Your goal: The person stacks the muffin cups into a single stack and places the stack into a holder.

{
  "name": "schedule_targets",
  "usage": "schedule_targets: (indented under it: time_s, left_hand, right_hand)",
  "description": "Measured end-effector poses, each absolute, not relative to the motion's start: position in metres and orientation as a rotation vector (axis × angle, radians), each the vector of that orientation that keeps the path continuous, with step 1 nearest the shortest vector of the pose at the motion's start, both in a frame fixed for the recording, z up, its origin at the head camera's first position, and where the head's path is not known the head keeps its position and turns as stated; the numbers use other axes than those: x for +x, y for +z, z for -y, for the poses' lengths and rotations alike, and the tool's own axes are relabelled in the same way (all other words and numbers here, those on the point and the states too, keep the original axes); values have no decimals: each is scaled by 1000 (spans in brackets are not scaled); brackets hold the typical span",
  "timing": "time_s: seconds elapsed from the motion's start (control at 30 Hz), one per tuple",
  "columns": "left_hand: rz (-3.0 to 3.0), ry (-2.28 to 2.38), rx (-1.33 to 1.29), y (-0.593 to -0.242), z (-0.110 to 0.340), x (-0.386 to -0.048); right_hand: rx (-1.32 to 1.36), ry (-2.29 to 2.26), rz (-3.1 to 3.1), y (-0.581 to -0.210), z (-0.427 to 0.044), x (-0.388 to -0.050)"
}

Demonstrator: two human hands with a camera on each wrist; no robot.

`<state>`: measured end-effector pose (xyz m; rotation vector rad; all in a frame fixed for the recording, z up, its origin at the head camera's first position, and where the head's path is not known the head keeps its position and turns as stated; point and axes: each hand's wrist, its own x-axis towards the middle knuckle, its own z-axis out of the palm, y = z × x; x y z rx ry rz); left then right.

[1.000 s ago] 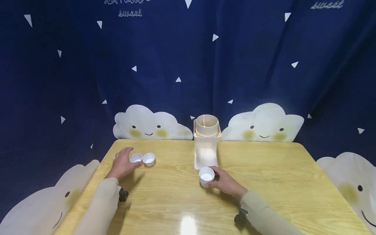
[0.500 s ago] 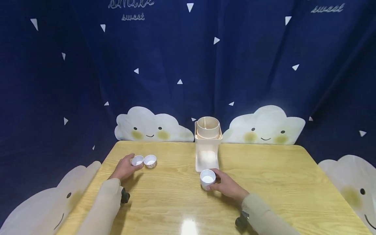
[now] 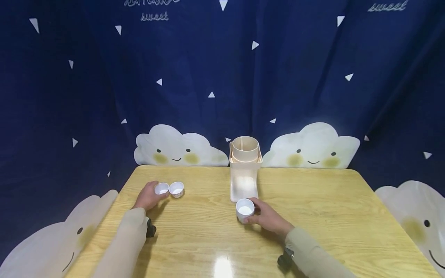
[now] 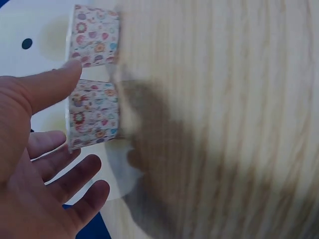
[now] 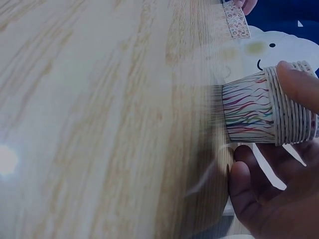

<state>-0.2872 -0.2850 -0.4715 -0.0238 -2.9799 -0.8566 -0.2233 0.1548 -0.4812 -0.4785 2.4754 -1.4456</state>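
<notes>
Two small paper cups stand side by side upright at the left of the table, white inside with a flowery print outside. My left hand [image 3: 147, 196] has its thumb and fingertips about the left paper cup [image 4: 93, 114], the thumb at the rim by the gap between the cups. The other paper cup [image 3: 176, 189] stands just to its right. My right hand [image 3: 267, 216] grips a stack of nested paper cups [image 5: 249, 112] between thumb and fingers. Coloured wavy lines mark its lowest cup, and several rims show above.
A cream plastic holder [image 3: 243, 188] with a round tube [image 3: 245, 150] on top stands at the table's back middle, just behind the stack. The wooden table [image 3: 194, 231] ends at a dark blue curtain [image 3: 194, 58] with white clouds.
My left hand has lowered slightly and drawn its thumb and fingers closer about the left paper cup. The right hand and its stack of cups stay in place.
</notes>
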Motion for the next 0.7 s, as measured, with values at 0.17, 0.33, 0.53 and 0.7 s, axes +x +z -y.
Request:
schedule_targets:
  time_s: [0.17,0.33,0.53,0.7]
  left_hand:
    - [2956,-852,9,-476,285,-288]
    - [2941,-879,38,-474,286,-287]
    - [2947,-933,88,-464,291,-284]
    - [2923,-924,133,-458,293,-275]
  right_hand:
    - [-479,-1435,-2480,-482,-154,-224]
    - [-511,-1449,-2498,-481,-154,-225]
    - [-524,-1448,-2505,-481,-153,-227]
    - [-502,-1426,-2497,-484,-154,-226]
